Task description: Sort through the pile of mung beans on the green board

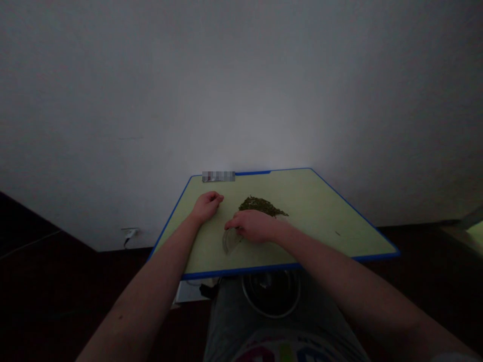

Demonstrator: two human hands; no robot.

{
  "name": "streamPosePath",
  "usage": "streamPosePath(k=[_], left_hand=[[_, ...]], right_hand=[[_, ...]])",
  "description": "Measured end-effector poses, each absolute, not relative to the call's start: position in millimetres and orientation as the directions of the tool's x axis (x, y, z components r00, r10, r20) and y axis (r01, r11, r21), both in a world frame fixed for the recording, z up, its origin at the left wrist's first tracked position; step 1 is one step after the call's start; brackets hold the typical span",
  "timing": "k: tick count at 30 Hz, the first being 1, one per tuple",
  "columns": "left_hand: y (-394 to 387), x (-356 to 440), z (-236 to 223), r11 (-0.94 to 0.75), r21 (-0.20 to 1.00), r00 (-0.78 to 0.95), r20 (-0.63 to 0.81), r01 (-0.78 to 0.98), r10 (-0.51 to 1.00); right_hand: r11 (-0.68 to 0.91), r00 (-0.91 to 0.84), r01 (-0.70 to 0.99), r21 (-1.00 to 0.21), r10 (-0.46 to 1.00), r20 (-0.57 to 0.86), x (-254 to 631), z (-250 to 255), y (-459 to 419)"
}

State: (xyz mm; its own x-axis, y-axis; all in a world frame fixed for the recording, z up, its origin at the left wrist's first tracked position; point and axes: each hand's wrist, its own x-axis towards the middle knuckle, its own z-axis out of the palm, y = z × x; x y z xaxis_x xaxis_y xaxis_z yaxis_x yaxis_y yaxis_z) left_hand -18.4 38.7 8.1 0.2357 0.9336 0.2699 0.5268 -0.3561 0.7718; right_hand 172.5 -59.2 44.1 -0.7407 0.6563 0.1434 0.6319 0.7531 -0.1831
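A heap of small greenish-brown seeds or dried bits [260, 205] lies on the pale yellow-green board top [313, 201]. My right hand [254, 225] is at the near side of the heap, fingers closed on a clear plastic piece [231, 241] with a rounded edge. The palm hides much of that piece, so its full shape is unclear. To the left, my left hand [207, 205] rests over the board with curled fingers and the thumb and fingertips together. Whatever they might pinch is too small to make out.
Blue edging [241, 271] rims the board, which stands against a grey wall [241, 90]. A blurred-out flat item [219, 176] lies at the back left. Below the near edge sits a round metal bowl [271, 294] at my lap. One small dark speck [337, 233] lies at right.
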Motion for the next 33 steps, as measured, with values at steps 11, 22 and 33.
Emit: streamPosePath(k=[11,22,33], left_hand=[[40,-19,6,-0.371,0.761,0.238,0.285,0.533,0.928],[42,-20,5,-0.377,0.743,0.254,0.280,0.553,0.926],[41,-19,6,-0.333,0.795,0.236,0.244,0.508,0.941]], right_hand=[[0.784,-0.786,0.588,-0.200,0.612,0.089,187,51,-71],[0.633,-0.657,0.720,-0.284,0.754,0.015,213,51,-103],[0.572,-0.608,0.735,-0.364,0.794,0.020,221,51,-119]])
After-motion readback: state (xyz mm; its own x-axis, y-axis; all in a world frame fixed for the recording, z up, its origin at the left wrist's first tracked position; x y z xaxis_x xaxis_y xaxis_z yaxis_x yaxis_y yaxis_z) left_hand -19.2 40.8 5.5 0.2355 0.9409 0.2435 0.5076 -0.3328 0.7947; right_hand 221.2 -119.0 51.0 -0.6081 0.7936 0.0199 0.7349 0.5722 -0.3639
